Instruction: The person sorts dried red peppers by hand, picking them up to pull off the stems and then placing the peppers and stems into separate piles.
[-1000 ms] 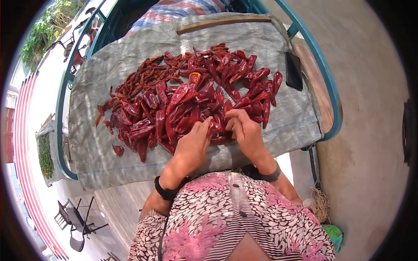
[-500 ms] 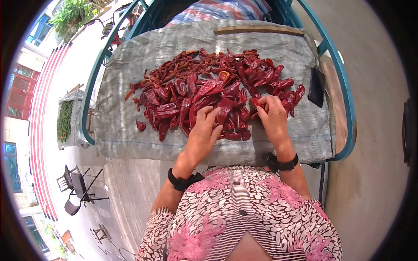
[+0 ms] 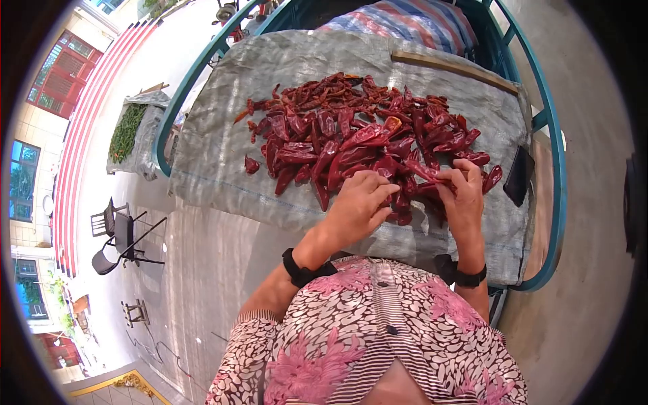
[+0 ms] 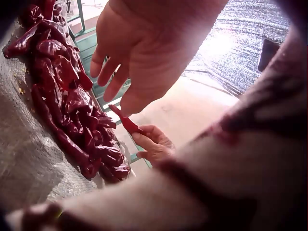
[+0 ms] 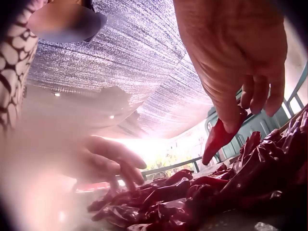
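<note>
While in the right hand point(image 3: 463, 197), red pepper point(image 3: 424, 171) aslant, free end leftward.

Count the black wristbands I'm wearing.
2: the left wristband, just behind the left hand, and the right wristband, just behind the right hand.

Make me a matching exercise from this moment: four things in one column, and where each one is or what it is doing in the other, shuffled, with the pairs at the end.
1. Dark phone
2. Wooden strip
3. Striped cloth
4. Right hand

A. Blue, red and white, beyond the far edge of the grey sheet
B. Pinching a red pepper
C. On the right side of the grey sheet, by the teal rail
D. Lying along the far part of the grey sheet

Pairs: 1-C, 2-D, 3-A, 4-B
</note>
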### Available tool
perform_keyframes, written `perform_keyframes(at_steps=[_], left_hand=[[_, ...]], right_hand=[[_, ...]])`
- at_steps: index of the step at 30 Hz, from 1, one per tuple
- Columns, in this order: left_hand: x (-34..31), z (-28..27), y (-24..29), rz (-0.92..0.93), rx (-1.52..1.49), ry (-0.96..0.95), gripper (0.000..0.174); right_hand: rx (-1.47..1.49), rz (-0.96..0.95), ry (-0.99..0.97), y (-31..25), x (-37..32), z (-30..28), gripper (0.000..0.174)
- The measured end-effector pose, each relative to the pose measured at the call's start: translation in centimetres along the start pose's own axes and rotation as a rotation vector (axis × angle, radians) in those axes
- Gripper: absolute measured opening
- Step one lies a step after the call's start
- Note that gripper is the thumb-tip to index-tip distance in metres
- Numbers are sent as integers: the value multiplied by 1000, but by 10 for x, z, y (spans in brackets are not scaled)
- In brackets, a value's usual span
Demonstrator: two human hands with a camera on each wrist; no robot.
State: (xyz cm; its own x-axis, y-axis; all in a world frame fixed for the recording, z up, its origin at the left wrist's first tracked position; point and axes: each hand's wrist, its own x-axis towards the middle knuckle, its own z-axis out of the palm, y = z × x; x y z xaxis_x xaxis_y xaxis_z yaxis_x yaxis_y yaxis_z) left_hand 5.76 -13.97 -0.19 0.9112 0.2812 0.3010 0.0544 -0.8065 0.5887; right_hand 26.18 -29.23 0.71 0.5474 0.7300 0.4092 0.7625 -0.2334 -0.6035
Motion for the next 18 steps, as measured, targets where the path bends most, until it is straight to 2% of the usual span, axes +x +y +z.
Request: perform_keyframes(at_steps=[2, 3, 4, 6, 7, 10, 11, 12, 14, 15, 18], left_hand=[[13, -5, 24, 82, 127, 127, 66], [16, -4, 27, 93, 108, 127, 76], [16, -1, 27, 44, 87, 56, 77], [11, 6, 16, -43, 48, -92, 78], [10, 6, 11, -72, -60, -167, 79], [10, 6, 17, -372, -350, -310, 79], [8, 12, 9, -259, -304, -284, 78], [11, 11, 10, -266, -321, -296, 78], [17, 8, 13, -285, -352, -316, 77], [18, 10, 10, -254, -310, -244, 78], [22, 14, 3, -199, -239, -30, 79]], right_hand=[[88, -163, -56, -17, -3, 4, 26], [231, -89, -252, -28, -5, 1, 26], [371, -9, -442, -38, -7, -1, 28], [395, -184, -374, -38, -13, 15, 28], [410, -160, -395, -36, -13, 19, 26], [496, -80, -427, -30, -12, 22, 20], [544, -47, -415, -29, -12, 22, 19], [593, -16, -406, -27, -11, 22, 18], [558, 183, -467, -23, -1, 11, 18], [541, 282, -498, -18, 5, 6, 19], [148, 19, -63, 18, 20, 9, 23]])
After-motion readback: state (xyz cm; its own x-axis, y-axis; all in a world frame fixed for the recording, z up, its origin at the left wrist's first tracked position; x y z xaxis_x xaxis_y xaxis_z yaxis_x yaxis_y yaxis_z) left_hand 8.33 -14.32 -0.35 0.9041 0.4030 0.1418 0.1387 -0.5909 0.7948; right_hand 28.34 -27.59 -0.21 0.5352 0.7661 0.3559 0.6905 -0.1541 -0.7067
